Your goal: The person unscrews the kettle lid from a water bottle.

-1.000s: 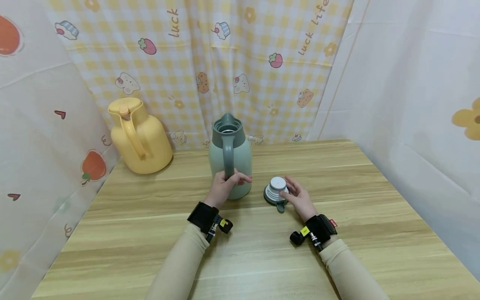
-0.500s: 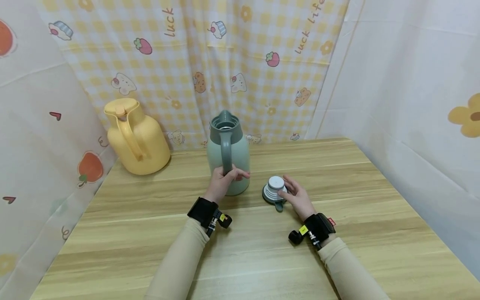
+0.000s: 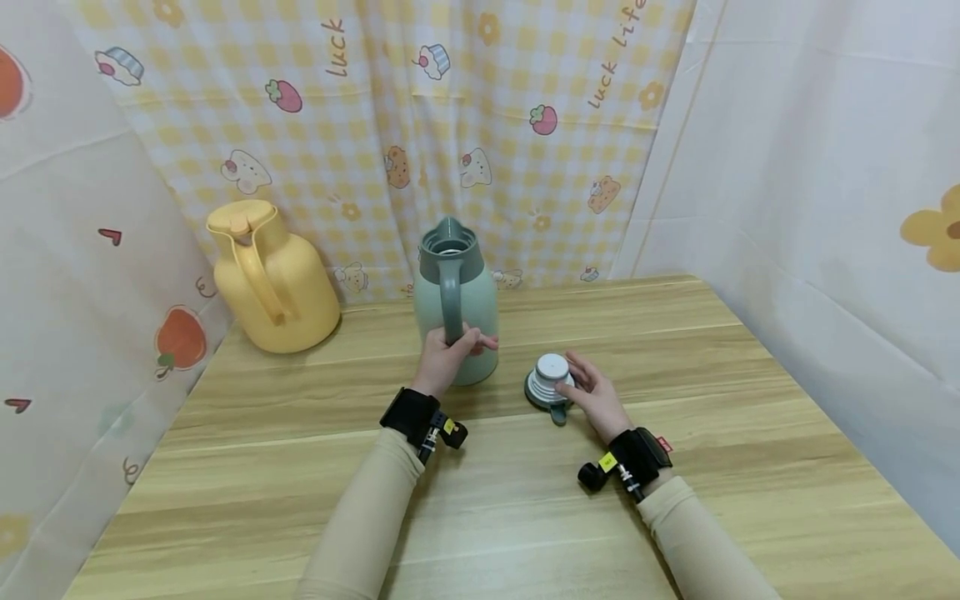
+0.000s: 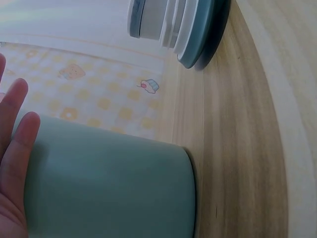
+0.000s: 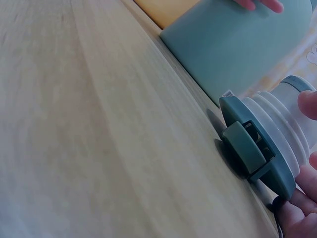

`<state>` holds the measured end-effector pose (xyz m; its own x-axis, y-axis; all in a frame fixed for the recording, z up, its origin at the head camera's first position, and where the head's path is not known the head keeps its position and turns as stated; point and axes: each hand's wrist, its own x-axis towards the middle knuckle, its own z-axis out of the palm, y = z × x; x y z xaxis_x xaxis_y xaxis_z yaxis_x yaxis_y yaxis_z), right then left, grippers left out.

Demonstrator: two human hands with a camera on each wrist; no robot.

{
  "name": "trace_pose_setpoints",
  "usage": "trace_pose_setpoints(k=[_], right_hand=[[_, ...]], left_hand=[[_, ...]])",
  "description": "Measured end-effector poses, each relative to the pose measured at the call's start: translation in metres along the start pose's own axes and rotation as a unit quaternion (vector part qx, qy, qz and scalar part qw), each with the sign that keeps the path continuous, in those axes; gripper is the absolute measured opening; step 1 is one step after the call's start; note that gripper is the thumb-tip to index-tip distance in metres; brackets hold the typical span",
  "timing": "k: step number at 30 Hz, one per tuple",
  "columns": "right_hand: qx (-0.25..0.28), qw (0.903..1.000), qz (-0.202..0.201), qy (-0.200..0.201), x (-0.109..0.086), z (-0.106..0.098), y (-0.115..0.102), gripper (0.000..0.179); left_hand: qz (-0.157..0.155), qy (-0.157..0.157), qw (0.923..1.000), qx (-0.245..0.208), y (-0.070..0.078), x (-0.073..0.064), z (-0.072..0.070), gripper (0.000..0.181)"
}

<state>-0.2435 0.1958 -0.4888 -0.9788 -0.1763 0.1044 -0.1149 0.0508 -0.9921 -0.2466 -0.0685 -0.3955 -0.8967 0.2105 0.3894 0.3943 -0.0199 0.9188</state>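
Note:
A pale green vacuum jug (image 3: pixel 476 304) stands upright at the middle back of the table, its grey-green mouth uncovered. My left hand (image 3: pixel 441 360) grips the lower part of its handle (image 3: pixel 451 300), with fingers reaching toward the body. In the left wrist view, fingers (image 4: pixel 20 148) lie against the jug's side. To the right, the jug's stopper lid (image 3: pixel 552 367) rests upside down on the table, white plug upward and a green lever at its rim. My right hand (image 3: pixel 596 398) holds this lid from the right, thumb on the plug and other fingers round the far side.
A yellow jug (image 3: pixel 288 287) with its lid on stands at the back left near the curtain. A checked curtain (image 3: pixel 330 167) hangs behind the wooden table (image 3: pixel 300 500), and white cloth (image 3: pixel 810 183) hangs along the right side.
The green jug has slid a little way back from me, with my left hand moving along at its handle. The lid and my right hand have stayed in place.

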Motion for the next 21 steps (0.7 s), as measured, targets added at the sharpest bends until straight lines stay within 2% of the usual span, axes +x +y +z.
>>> trace_pose_setpoints(k=[5,16,21], right_hand=[[0.003,1.0000,0.002,0.005,0.001,0.000,0.000,0.067],[-0.001,1.0000,-0.002,0.001,0.000,-0.002,0.001,0.067],[-0.002,0.9999,-0.012,0.004,0.001,-0.002,0.003,0.066]], left_hand=[[0.004,0.001,1.0000,0.007,-0.001,0.004,0.001,0.027],[-0.020,0.012,0.9996,0.018,-0.006,0.012,0.001,0.031],[-0.019,0.014,0.9996,0.016,-0.007,0.017,0.000,0.029]])
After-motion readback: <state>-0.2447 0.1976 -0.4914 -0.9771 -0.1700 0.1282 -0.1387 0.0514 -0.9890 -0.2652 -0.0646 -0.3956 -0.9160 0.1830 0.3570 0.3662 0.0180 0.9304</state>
